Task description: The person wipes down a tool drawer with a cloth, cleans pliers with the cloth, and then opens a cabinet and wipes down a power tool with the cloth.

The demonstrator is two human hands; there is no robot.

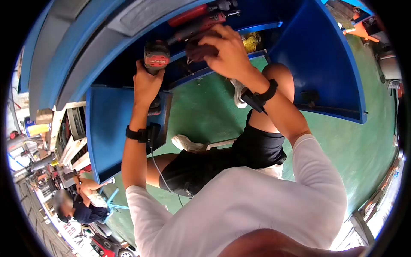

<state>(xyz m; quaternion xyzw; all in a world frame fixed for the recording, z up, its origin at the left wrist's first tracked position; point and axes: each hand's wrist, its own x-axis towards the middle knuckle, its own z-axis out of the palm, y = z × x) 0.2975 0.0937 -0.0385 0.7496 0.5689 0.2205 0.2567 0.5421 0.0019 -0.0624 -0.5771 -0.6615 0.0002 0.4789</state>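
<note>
My left hand (147, 88) is closed around a red and black cordless power tool (157, 56), with its rear end facing me. Part of its battery (154, 106) shows below my wrist. My right hand (229, 53) has its fingers curled round a dark item (201, 50), too dim to identify; it may be cloth-like. Both hands are at the opening of a blue cabinet (257, 28). Just beyond my right hand lie a red and grey power tool (203, 25) and another red tool (188, 15). A yellow item (251, 42) sits on the shelf beside my right hand.
Cabinet doors stand open, a left door (124, 132) and a right door (325, 64). My knees are bent above the green floor (201, 111). A cable (160, 171) runs from my left wrist. Far left, a person (87, 205) sits on a blue stool (112, 204).
</note>
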